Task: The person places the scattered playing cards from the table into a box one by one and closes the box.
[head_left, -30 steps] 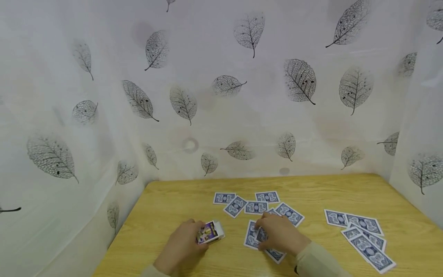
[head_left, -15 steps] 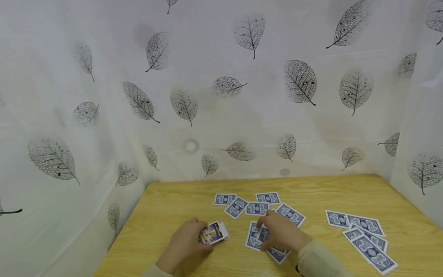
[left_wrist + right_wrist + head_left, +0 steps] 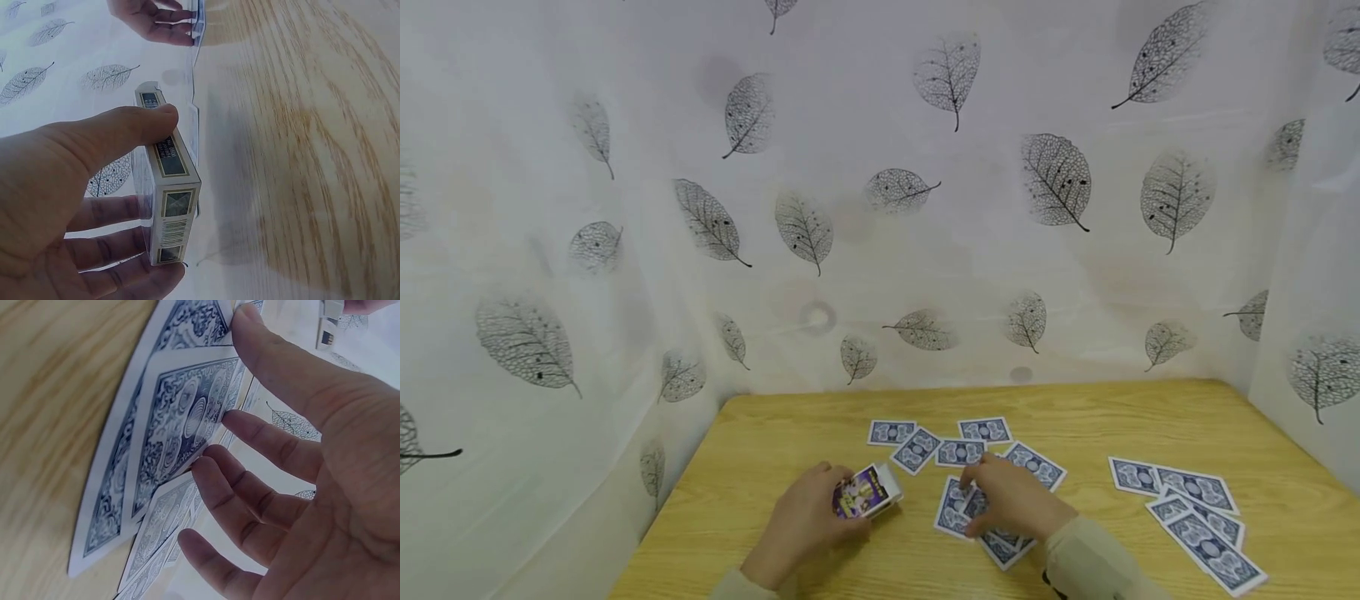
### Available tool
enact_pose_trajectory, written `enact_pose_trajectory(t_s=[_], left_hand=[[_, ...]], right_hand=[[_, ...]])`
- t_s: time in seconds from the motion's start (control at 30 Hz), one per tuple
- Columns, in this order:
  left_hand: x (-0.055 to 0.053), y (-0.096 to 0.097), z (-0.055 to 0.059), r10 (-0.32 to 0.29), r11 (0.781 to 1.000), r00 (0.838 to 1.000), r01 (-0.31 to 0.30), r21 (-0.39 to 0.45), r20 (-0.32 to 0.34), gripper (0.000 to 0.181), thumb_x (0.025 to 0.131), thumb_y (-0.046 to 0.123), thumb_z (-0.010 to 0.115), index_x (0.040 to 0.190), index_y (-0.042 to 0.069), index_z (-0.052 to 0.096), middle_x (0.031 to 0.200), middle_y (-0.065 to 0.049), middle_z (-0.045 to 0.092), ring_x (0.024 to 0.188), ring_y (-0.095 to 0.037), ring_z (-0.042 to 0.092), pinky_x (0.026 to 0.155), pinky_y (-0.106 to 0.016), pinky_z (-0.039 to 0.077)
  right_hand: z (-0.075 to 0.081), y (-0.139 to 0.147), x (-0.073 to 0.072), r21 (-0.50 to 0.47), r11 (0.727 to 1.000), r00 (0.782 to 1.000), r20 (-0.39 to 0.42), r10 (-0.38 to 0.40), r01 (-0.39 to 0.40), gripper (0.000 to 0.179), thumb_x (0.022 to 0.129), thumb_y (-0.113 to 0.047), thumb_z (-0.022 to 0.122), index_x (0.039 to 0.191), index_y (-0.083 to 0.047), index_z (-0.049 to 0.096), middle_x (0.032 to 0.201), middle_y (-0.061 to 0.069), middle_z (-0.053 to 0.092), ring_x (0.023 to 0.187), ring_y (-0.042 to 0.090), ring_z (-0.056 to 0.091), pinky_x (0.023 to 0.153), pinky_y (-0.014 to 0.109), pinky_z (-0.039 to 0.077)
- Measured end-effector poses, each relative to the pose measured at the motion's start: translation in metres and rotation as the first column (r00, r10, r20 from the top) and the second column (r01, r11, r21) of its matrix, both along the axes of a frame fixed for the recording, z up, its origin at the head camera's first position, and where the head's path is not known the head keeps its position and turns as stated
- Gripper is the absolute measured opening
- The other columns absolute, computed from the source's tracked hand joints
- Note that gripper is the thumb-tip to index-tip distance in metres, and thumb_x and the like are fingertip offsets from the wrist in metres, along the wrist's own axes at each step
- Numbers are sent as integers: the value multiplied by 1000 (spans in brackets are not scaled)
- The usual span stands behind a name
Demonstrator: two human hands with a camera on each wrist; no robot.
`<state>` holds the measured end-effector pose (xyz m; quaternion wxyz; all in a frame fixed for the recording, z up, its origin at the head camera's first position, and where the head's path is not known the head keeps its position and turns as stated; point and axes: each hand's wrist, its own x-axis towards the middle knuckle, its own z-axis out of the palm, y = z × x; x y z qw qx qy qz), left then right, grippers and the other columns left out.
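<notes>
My left hand (image 3: 805, 518) grips a purple-and-white playing card box (image 3: 861, 493) by its sides. In the left wrist view the thumb lies along one narrow side of the box (image 3: 174, 209), with fingers on the other. The box's far end shows a white flap. My right hand (image 3: 1017, 500) is over a loose cluster of blue-backed playing cards (image 3: 951, 507), fingers spread and slightly bent. Seen from the right wrist, the thumb and fingertips touch or hover just over the overlapping cards (image 3: 181, 419); some of them are hidden beneath the hand.
More face-down cards (image 3: 916, 450) lie behind the right hand. A separate overlapping group of cards (image 3: 1210, 547) is at the right of the wooden table (image 3: 760, 433). Behind and at the sides hangs a white leaf-print curtain (image 3: 850, 275).
The card box in my left hand has shifted slightly right and away, and turned a little, showing more of its purple face. The right hand has stayed nearly still over the cards.
</notes>
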<state>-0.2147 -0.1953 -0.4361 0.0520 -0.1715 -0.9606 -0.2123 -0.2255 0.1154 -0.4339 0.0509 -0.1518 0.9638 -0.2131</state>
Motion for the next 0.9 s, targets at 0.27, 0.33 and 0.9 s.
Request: enact_pose_trajectory(t_s=[0.27,0.33,0.9], left_hand=[[1,1,3,-11,1000,1000,11,21,-25,65,70,42,99,122,10,74,97,3,65,81,-6,54,69,-24,50],[2,1,4,-11,999,1000,12,29,-25,65,70,42,99,122,11,74,97,4,65,81,-6,54,69,-24,50],[8,8,6,-22,997,998,26,75,-50,61,73,44,98,120,13,73,97,6,65,80,-3,52,69,-21,47]], right_hand=[[0,0,-7,16,1000,1000,4,-25,24,56,65,-30,102,113,-14,77,108,4,68,98,22,66,98,54,60],[1,0,-8,22,999,1000,2,-26,26,55,66,-30,102,113,-14,77,109,4,68,99,22,66,99,54,59],[4,5,-16,77,997,999,-44,29,-26,52,73,-36,99,114,-13,78,114,8,72,102,26,68,99,59,59]])
